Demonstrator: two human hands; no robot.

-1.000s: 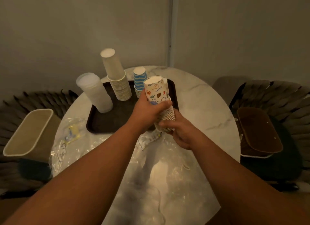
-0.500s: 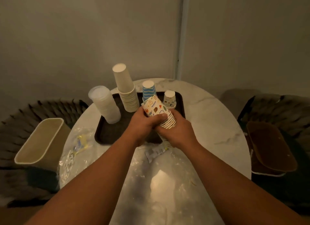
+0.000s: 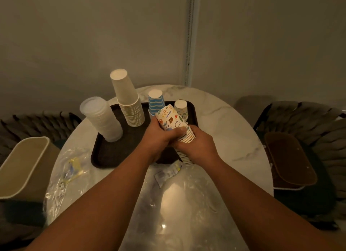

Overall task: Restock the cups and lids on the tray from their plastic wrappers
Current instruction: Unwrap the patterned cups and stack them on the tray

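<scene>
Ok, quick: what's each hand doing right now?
Left hand: grips the upper part of the doodle-print cup stack.
Right hand: grips the same stack's lower part.

- Both hands hold a tilted stack of doodle-print cups over the near edge of a dark tray.
- The left hand grips the stack's upper part; the right hand wraps its lower part.
- On the tray stand clear lids, plain white cups, a blue-striped cup and a leaf-print cup.
- Crumpled plastic wrappers lie on the marble table.
- A beige bin sits left of the table.
</scene>
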